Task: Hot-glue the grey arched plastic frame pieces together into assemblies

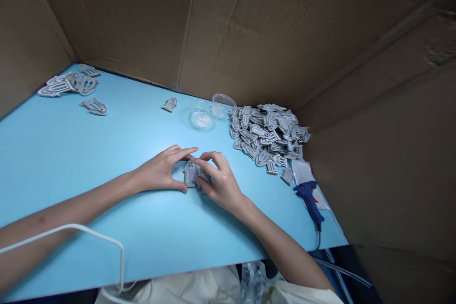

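A small grey-white arched piece, shaped like a window frame (pixel 190 174), lies on the blue tabletop (pixel 142 228) between my hands. My left hand (pixel 162 168) is to its left, thumb and fingers apart, with fingertips reaching over its top edge and touching or nearly touching my right hand's. A second arched piece (pixel 203 181) is partly hidden behind the bent fingers of my right hand (pixel 221 181), which pinch it close against the first one. Whether the two pieces touch cannot be made out.
A big heap of similar pieces (pixel 265 133) lies at the right. Before it are a blue glue gun (pixel 310 202) and two clear tubs (pixel 202 119). More pieces (pixel 67 84) sit at the far left, one alone (pixel 170 104) at the back. Cardboard walls (pixel 135 19) surround the table; a white cable (pixel 89 231) crosses my left forearm.
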Demonstrator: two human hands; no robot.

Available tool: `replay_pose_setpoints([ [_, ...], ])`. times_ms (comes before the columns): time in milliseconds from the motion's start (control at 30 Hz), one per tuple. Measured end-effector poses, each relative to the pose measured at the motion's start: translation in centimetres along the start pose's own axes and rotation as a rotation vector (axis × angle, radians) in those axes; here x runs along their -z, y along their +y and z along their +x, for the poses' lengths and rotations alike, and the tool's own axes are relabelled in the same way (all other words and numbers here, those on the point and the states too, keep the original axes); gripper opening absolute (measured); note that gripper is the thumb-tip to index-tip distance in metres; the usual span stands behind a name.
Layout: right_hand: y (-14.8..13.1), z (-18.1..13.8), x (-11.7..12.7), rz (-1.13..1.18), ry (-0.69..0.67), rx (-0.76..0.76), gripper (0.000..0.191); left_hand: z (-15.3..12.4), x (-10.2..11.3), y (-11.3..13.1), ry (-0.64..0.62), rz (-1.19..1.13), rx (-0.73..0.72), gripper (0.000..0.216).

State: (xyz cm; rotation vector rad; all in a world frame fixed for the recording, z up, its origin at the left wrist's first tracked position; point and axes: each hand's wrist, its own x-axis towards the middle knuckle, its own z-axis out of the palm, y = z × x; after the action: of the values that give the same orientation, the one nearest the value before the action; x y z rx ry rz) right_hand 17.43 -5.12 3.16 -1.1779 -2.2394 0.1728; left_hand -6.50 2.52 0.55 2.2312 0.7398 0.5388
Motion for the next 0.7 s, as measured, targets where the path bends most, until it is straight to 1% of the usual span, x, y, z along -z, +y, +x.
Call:
replay_pose_setpoints([
  [33, 0.5, -0.8, 1.8, -0.077, -0.013, -0.072, 0.039, -0.1, 0.0, 0.0, -0.006, -0.001, 0.003, 0.108],
  [67, 1.1, -2.0, 3.9, -0.183, -0.034, -0.179, 0.035, -0.1, 0.0, -0.2, -0.012, -0.001, 0.006, 0.106],
  [100, 1.9, -3.5, 6.2, -0.313, -0.072, -0.322, 0.031, -0.2, 0.0, -0.3, -0.014, 0.0, 0.009, 0.102],
  [133, 2.8, -5.4, 8.6, -0.467, -0.128, -0.503, 0.026, -0.3, -0.1, -0.6, -0.011, 0.003, 0.01, 0.099],
  [200, 4.2, -9.6, 13.2, -0.747, -0.254, -0.955, 0.022, -0.3, -0.3, -1.2, 0.022, 0.016, -0.005, 0.097],
  [233, 4.6, -11.6, 15.0, -0.797, -0.315, -1.167, 0.022, -0.3, -0.5, -1.5, 0.035, 0.025, -0.01, 0.097],
  [267, 5.0, -13.6, 16.4, -0.781, -0.347, -1.279, 0.023, -0.3, -0.7, -1.8, 0.043, 0.029, -0.012, 0.097],
  [300, 5.2, -15.3, 17.3, -0.75, -0.359, -1.33, 0.022, -0.3, -0.9, -1.9, 0.052, 0.032, -0.016, 0.096],
  [333, 5.4, -16.6, 17.8, -0.704, -0.358, -1.349, 0.023, -0.3, -1.1, -2.0, 0.07, 0.033, -0.019, 0.094],
  [400, 5.9, -18.4, 17.8, -0.614, -0.319, -1.326, 0.032, -0.5, -1.3, -1.9, 0.11, 0.036, -0.024, 0.091],
  [467, 6.6, -19.2, 17.4, -0.538, -0.255, -1.318, 0.038, -0.6, -1.4, -1.7, 0.133, 0.046, -0.024, 0.089],
  [567, 7.8, -19.7, 17.5, -0.403, -0.138, -1.332, 0.043, -0.7, -1.2, -2.0, 0.111, 0.074, -0.031, 0.091],
  [700, 9.4, -20.5, 19.0, -0.136, 0.014, -1.385, 0.068, -0.4, -0.9, -3.1, 0.059, 0.102, -0.059, 0.097],
])
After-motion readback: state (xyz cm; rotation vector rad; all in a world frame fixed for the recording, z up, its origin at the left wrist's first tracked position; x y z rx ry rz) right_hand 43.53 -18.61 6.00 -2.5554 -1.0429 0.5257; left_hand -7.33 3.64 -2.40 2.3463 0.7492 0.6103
